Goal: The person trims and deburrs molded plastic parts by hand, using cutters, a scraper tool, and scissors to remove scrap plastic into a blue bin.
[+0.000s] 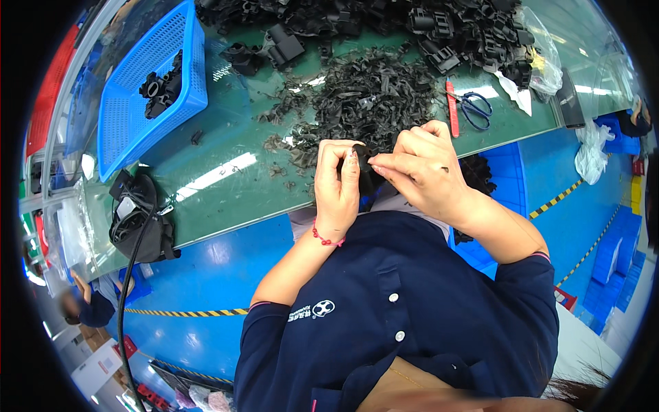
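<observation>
My left hand [336,189] and my right hand [422,168] meet over the near edge of the green table [226,172]. Both grip one small black plastic part [364,168] between them, the left from its left side, the right pinching its upper right with thumb and forefinger. The part is mostly hidden by my fingers. A red bead bracelet sits on my left wrist. Just beyond my hands lies a heap of thin black plastic trimmings [364,96].
A blue mesh basket [147,89] with a few black parts stands at the left. Several black moulded parts [439,27] pile along the far edge. Blue-handled scissors [473,106] and a red knife [452,108] lie at right. A black pouch with cable [141,220] rests near left.
</observation>
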### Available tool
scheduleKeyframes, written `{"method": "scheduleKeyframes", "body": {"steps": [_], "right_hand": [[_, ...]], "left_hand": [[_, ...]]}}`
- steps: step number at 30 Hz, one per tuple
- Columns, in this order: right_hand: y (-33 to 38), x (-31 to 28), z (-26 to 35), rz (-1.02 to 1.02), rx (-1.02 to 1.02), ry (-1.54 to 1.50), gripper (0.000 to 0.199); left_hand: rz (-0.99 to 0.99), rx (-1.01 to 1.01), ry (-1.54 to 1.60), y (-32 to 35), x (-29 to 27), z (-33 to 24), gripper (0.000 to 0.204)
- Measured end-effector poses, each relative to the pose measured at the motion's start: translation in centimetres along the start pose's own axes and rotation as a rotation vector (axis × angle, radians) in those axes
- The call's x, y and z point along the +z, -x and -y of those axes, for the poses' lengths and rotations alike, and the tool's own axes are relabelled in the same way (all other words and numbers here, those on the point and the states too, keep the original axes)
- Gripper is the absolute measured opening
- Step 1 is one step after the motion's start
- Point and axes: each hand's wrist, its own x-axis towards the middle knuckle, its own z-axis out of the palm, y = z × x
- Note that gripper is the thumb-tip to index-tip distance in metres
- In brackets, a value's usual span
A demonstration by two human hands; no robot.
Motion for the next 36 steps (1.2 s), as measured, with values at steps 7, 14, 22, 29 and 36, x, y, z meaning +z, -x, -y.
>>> {"method": "scheduleKeyframes", "body": {"steps": [7, 14, 22, 29, 36], "right_hand": [[-0.2, 0.3, 0.1, 0.012, 0.205, -0.146, 0.009], [-0.2, 0.8, -0.4, 0.083, 0.577, -0.749, 0.01], [-0.2, 1.3, -0.6, 0.067, 0.548, -0.723, 0.008], [0.2, 2.8, -0.2, -0.127, 0.419, -0.318, 0.007], [0.1, 2.8, -0.3, -0.218, 0.311, -0.145, 0.008]], "left_hand": [[-0.134, 0.348, -0.296, -0.3, 0.1, 0.3, 0.008], [-0.106, 0.487, -0.379, -0.1, 0.0, 0.7, 0.012], [-0.093, 0.498, -0.406, 0.0, 0.1, 0.8, 0.014], [-0.129, 0.333, -0.378, -0.2, 0.5, 0.9, 0.011], [-0.158, 0.216, -0.299, -0.7, 0.8, -0.1, 0.006]]}}
